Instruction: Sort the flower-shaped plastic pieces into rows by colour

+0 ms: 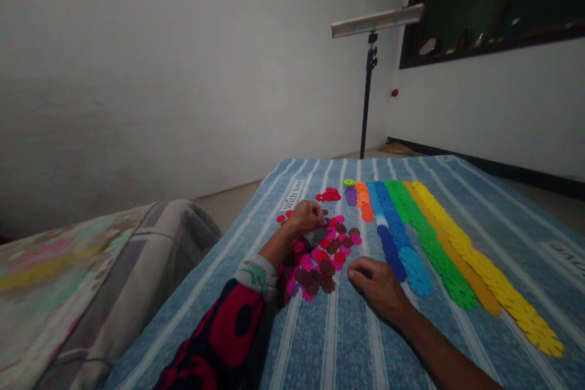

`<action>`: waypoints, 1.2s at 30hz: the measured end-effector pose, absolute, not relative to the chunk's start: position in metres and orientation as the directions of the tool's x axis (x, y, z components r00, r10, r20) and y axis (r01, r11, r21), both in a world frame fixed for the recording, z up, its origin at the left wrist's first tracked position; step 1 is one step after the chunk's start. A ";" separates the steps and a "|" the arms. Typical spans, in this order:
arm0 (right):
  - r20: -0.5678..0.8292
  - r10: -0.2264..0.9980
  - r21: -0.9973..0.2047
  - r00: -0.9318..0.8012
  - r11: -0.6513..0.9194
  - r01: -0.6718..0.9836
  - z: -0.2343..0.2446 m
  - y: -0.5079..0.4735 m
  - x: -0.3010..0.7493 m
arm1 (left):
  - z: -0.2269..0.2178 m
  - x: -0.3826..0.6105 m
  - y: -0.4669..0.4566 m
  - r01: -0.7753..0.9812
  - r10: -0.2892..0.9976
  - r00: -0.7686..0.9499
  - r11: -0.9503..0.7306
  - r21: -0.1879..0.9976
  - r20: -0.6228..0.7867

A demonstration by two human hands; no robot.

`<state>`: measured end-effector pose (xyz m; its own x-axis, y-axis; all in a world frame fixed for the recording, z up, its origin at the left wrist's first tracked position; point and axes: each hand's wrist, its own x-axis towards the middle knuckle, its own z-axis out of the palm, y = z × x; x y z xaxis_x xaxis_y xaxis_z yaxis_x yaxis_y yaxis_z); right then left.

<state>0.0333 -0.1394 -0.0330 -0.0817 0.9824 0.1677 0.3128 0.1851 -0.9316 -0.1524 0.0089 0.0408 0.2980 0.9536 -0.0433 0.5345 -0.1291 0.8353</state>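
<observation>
We see a tabletop (351,341) under a blue striped cloth filling the lower middle of the frame, with overlapping rows of coloured discs at its right. The yellow row (484,262) is the longest, and beside it the green row (429,244) slants the same way, from upper middle toward lower right. A loose pile of pink, red and brown discs (320,256) lies left of these rows, just below the frame's centre; its pieces are round, so we find no long axis to follow in any one of them. Our left hand (304,217) is the nearer, over the pile's upper left part, so most of the discs lie below and to the right of its fingers. Those fingertips draw close together in what looks like a pinch, though we cannot tell whether a disc sits between them. Our right hand (381,286) is just beside the pile's lower right edge, with the discs to the left of its fingers; these curl inward with the thumb against them, and we see nothing in their grip.
</observation>
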 end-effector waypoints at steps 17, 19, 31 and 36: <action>0.147 0.987 -0.949 -0.058 0.157 0.273 -0.027 -0.139 0.027 | 0.004 -0.059 0.097 0.729 0.980 0.176 -0.193 0.657 0.092; 0.151 0.987 -0.948 -0.057 0.161 0.276 -0.027 -0.139 0.027 | 0.003 -0.055 0.098 0.741 0.977 0.188 -0.206 0.639 0.097; 0.154 0.987 -0.941 -0.054 0.163 0.297 -0.027 -0.139 0.027 | 0.004 -0.054 0.086 0.845 0.968 0.215 -0.250 0.472 0.128; 0.167 0.985 -0.939 -0.049 0.174 0.298 -0.028 -0.139 0.027 | 0.006 -0.042 0.074 0.916 0.970 0.213 -0.239 0.322 0.115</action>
